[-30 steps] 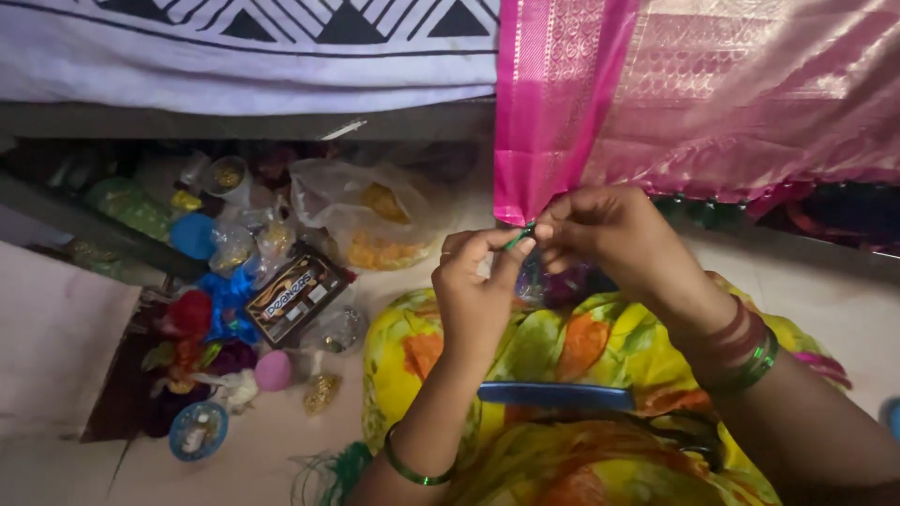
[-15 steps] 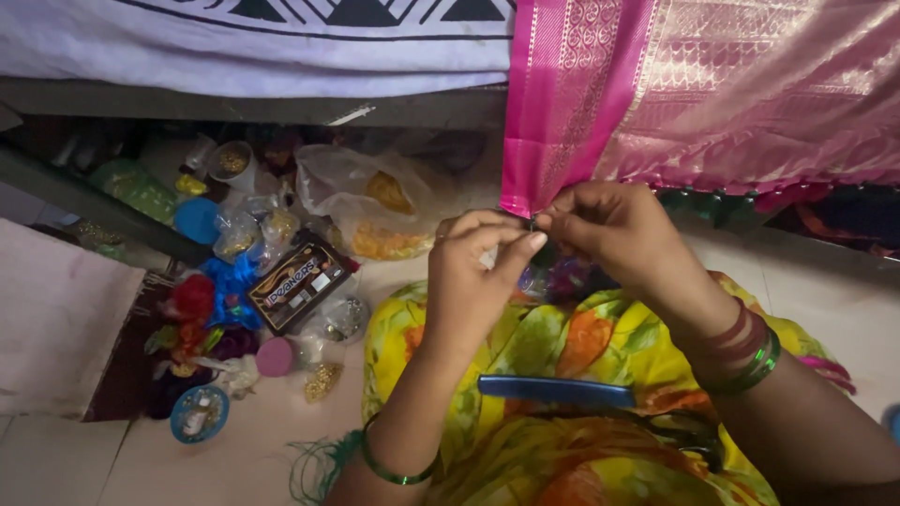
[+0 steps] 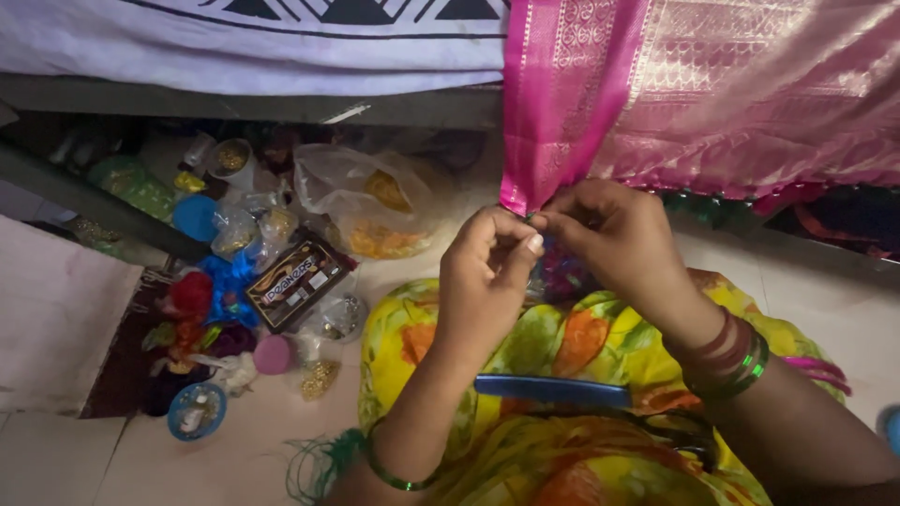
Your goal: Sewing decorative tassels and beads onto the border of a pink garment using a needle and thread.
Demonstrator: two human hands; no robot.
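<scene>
A pink woven cloth with a bright magenta border (image 3: 553, 103) hangs from a raised edge in front of me. My left hand (image 3: 487, 272) and my right hand (image 3: 614, 234) meet at its lower corner, fingertips pinched together on the cloth's edge. Whether a thread or needle sits between the fingers is too small to tell. A blue comb (image 3: 553, 391) lies across my lap on yellow, green and orange patterned fabric (image 3: 562, 347). Green and red bangles are on both wrists.
On the floor to the left lies a heap of craft supplies: clear plastic bags (image 3: 361, 201), a dark flat box (image 3: 298, 281), blue lids and small tubs (image 3: 196, 409), red and blue tufts (image 3: 192, 295). A white patterned sheet (image 3: 253, 37) hangs above.
Both hands have drawn closer together at the cloth's corner, and the view has shifted slightly down and nearer. The grip on the cloth edge is kept.
</scene>
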